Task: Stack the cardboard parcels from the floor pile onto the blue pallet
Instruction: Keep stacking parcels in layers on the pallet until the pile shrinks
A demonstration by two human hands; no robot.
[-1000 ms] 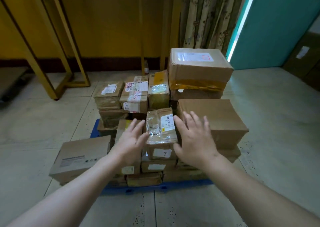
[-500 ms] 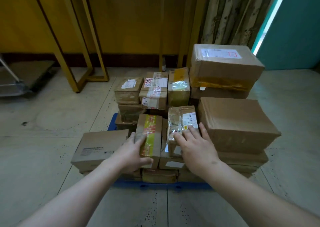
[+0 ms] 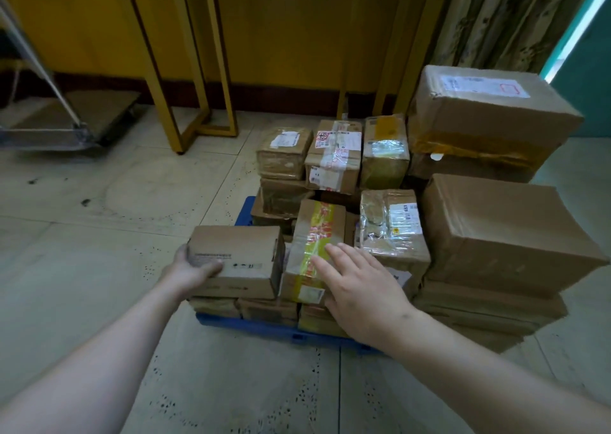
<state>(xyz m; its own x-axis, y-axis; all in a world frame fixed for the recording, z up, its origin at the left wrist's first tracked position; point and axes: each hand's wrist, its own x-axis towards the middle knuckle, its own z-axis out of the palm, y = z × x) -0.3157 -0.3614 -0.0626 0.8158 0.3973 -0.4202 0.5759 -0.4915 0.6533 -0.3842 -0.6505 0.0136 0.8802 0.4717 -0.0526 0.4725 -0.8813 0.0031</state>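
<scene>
A blue pallet (image 3: 251, 326) lies on the floor, covered with several stacked cardboard parcels. My left hand (image 3: 188, 270) grips the left near corner of a plain brown parcel (image 3: 239, 258) at the stack's front left. My right hand (image 3: 360, 283) lies flat with straight fingers on a parcel with yellow and red tape (image 3: 314, 235). Right of it sits a parcel wrapped in clear film (image 3: 390, 225). Two large brown boxes (image 3: 502, 228) (image 3: 486, 112) top the right side.
Yellow metal table legs (image 3: 195, 69) stand behind the stack on the left. A platform trolley (image 3: 66, 119) sits at the far left. A curtain (image 3: 502, 16) and a teal door (image 3: 591, 79) lie to the right. Tiled floor (image 3: 99, 235) surrounds the pallet.
My left hand moved left from the taped parcel to the plain brown parcel's corner. My right hand shifted from the film-wrapped parcel onto the yellow-taped one. The view swung left.
</scene>
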